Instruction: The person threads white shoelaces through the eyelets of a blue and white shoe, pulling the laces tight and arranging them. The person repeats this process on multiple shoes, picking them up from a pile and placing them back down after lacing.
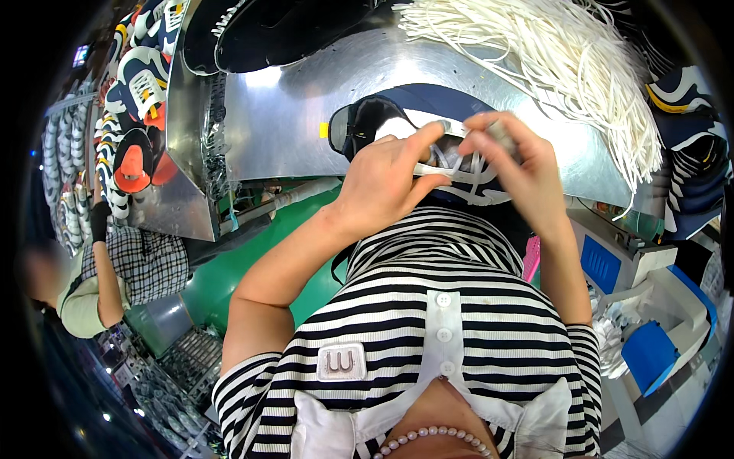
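Observation:
A navy and white shoe upper [367, 122], with a dark collar and lining, lies on the metal bench in front of me. My left hand [390, 180] is closed on it, thumb and fingers at its lacing opening. Over the front of that opening is my right hand [524, 157], its fingertips pinched on a white shoelace [475, 162] and slightly blurred. Part of the lace crosses the opening in loose strands. My fingers hide much of the lacing rows.
White laces [550, 69] lie heaped across the metal bench [275, 130]. Navy uppers [692, 153] are stacked at right, finished-looking shoes [145, 84] at far left. Black pieces [283, 34] sit at the back. A co-worker's gloved hand [99, 220] shows at left; a blue-and-white machine [650, 321] stands right.

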